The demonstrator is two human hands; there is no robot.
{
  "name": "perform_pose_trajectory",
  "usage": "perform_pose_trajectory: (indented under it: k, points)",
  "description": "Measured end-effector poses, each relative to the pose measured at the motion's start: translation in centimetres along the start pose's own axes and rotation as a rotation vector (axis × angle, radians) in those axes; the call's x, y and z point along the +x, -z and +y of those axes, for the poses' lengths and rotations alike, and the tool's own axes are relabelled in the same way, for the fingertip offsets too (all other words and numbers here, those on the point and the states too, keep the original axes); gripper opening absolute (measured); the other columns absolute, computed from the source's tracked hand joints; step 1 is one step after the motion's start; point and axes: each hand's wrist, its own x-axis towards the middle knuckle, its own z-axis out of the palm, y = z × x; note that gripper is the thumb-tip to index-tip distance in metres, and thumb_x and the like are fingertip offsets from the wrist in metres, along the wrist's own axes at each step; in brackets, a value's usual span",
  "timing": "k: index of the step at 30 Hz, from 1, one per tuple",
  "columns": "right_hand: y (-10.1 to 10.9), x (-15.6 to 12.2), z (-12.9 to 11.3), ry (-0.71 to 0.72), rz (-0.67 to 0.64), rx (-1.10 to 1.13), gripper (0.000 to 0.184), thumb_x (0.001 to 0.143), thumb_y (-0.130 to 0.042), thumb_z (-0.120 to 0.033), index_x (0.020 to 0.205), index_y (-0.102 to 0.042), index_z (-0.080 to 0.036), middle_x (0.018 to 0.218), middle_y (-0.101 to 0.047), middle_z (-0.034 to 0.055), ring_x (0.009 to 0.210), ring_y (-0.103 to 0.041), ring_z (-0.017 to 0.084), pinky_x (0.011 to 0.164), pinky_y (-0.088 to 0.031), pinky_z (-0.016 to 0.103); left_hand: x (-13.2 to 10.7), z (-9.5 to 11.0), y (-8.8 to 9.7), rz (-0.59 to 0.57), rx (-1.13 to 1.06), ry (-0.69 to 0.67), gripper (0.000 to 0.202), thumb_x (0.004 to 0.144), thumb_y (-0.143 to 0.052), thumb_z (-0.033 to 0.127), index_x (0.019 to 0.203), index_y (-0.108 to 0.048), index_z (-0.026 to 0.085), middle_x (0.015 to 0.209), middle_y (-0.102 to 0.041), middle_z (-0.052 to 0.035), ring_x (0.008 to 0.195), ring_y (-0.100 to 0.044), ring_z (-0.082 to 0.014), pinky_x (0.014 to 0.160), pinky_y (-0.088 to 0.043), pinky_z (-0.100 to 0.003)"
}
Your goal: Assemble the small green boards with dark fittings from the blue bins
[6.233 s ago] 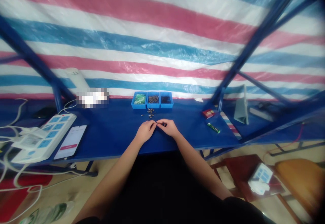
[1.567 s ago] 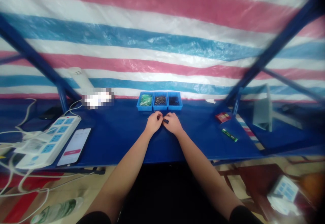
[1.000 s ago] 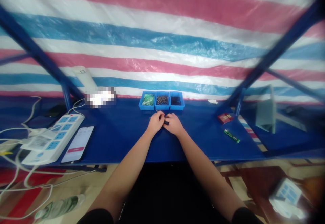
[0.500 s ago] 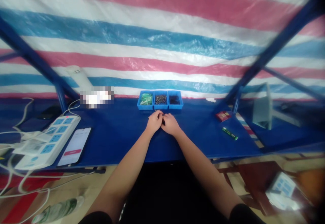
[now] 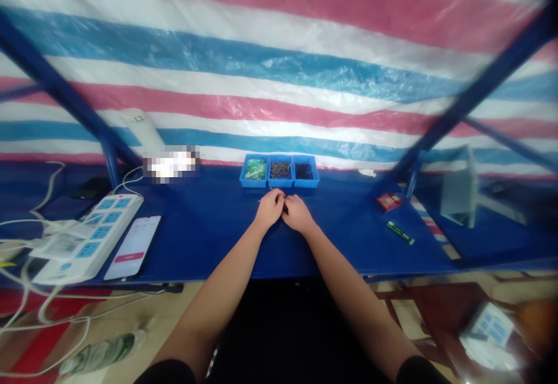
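Both hands meet over the blue tabletop [image 5: 196,239], just in front of a row of blue bins. My left hand [image 5: 269,208] is closed, its fingers curled toward the other hand. Against it, my right hand [image 5: 299,214] is closed too, fingers bent inward. A small dark piece shows between them; its kind is too small to make out. Behind the hands, the left bin [image 5: 254,185] holds green and clear packets. Small dark and brassy parts fill the middle bin [image 5: 280,183], and black pieces lie in the right bin [image 5: 306,184].
On the left lie a phone [image 5: 133,248] and a white power strip [image 5: 93,236] with plugged-in cables. A red box [image 5: 388,201] and a green packet [image 5: 400,233] are at right. Blue frame bars [image 5: 471,99] slope along both sides. A bottle [image 5: 104,354] lies below the table.
The whole view has shifted slightly, so the scene sits a little further right. My hands stay together in front of the bins, with almost no change in pose.
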Motion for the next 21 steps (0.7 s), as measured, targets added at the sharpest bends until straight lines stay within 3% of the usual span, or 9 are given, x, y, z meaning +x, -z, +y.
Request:
perform_pose_trajectory:
  k: [6,21]
  points:
    - [0.4,-0.3,0.9,-0.086,0.079,-0.025,0.015,0.088,-0.053,-0.025,0.078,-0.061,-0.018,0.08,-0.061,0.0066,0.077,-0.049,0.021,0.075,-0.037,0.033,0.1,-0.3,-0.1,0.004,0.016,-0.026,0.018,0.09,-0.044,0.021,0.089,-0.062,0.02,0.092,-0.069,-0.0034,0.088,-0.064,-0.017,0.086,-0.049,-0.03]
    - [0.1,-0.4,1.6,-0.152,0.147,0.044,0.012,0.087,-0.057,-0.027,0.086,-0.066,-0.019,0.083,-0.063,0.0064,0.08,-0.051,0.021,0.077,-0.037,0.033,0.0,-0.9,-0.3,0.036,0.01,-0.012,0.016,0.088,-0.049,0.02,0.096,-0.062,0.022,0.094,-0.07,-0.0015,0.084,-0.065,-0.0163,0.078,-0.051,-0.029]
